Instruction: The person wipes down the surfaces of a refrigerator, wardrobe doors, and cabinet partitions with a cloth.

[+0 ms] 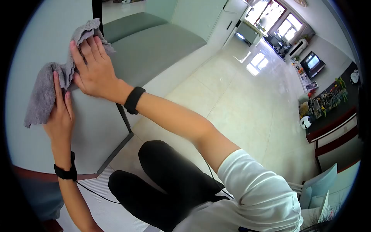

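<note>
A grey cloth lies bunched against a smooth pale panel on the left. Fingers of my right hand reach up into its upper folds and press it to the panel. Lower down, my left hand holds the hanging part; one finger lies along the cloth and some of the others are hidden by it. Both hands touch the same cloth, a little apart from each other. Black bands circle both wrists, and a thin cable runs from the left one.
Beside the panel's dark edge is a grey-green cushioned bench. Glossy tiled floor stretches toward bright windows. On the right stand a dark cabinet with plants, a wall television and a pale chair. My black-clad knees are bent below.
</note>
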